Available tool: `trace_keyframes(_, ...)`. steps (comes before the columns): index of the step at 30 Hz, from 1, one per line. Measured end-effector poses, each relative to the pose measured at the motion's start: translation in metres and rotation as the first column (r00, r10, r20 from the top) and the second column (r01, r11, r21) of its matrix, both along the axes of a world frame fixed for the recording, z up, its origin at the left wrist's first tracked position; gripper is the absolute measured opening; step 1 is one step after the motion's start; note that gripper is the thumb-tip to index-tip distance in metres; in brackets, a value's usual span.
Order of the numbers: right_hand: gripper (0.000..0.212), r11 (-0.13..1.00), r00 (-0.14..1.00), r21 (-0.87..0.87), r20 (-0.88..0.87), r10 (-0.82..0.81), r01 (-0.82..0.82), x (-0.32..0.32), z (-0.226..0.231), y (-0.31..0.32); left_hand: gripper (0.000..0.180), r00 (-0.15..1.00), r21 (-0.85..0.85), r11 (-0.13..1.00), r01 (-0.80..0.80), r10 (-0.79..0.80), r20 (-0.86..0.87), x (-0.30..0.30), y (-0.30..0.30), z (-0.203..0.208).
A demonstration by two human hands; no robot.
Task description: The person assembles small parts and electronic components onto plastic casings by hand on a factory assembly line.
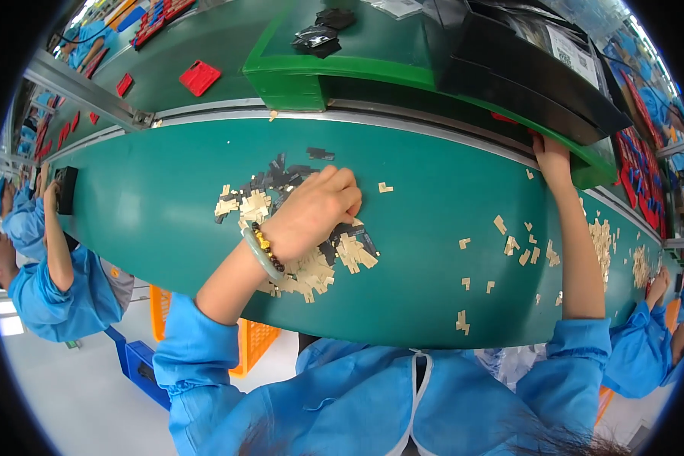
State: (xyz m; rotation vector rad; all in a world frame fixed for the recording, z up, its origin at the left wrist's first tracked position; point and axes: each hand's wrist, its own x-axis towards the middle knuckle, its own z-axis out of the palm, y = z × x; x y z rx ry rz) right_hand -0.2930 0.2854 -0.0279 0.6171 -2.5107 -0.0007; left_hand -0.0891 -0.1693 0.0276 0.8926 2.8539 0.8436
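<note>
My left hand point(311, 213) is over a heap on the green bench, its fingers curled down and pressed together. What they pinch, if anything, is hidden beneath the hand. Small cream L-shaped pieces point(304, 277) lie under and below it, mixed with dark grey strips point(270, 178). A pale bangle point(261, 256) and a beaded bracelet circle that wrist. My right hand point(552, 158) reaches to the back edge, under the raised green shelf point(600, 167). Its fingertips are hidden there, near a red piece point(503, 117) in the gap.
Loose cream pieces point(511, 245) are scattered left of my right forearm. A black box point(532, 76) stands on the shelf, with dark packets point(321, 34) farther left. Red trays point(200, 77) lie beyond the metal rail. People in blue sit at both sides; orange crates point(254, 346) are below the bench.
</note>
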Motion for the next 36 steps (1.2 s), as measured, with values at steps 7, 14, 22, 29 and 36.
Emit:
trace_keyframes(7, 0.022, 0.868, 0.854, -0.219, 0.185, 0.486, -0.446, 0.195, 0.073, -0.129, 0.027, 0.962, 0.131, 0.960, -0.249, 0.260, -0.080, 0.024, 0.004, 0.031)
trace_keyframes(14, 0.036, 0.600, 0.665, -0.784, 0.365, 0.652, -0.158, 0.270, 0.072, -0.163, 0.009, 0.743, 0.725, 0.332, -0.604, -0.093, 0.662, 0.058, 0.076, 0.027)
trace_keyframes(22, 0.023, 0.327, 0.651, -0.944, 0.276, 0.707, 0.044, 0.261, 0.080, -0.151, 0.005, 0.866, 0.732, 0.542, -0.413, -0.014, 0.499, 0.089, 0.104, 0.014)
trace_keyframes(29, 0.029, 0.626, 0.806, -0.677, 0.079, 0.586, -0.388, 0.275, 0.080, -0.148, 0.007, 0.821, 0.768, 0.469, -0.436, -0.141, 0.553, 0.103, 0.116, 0.026)
trace_keyframes(36, 0.014, 0.304, 0.571, -0.944, 0.322, 0.755, 0.130, 0.283, 0.078, -0.139, 0.015, 0.892, 0.386, 0.912, 0.136, 0.057, -0.449, 0.087, 0.118, 0.024)
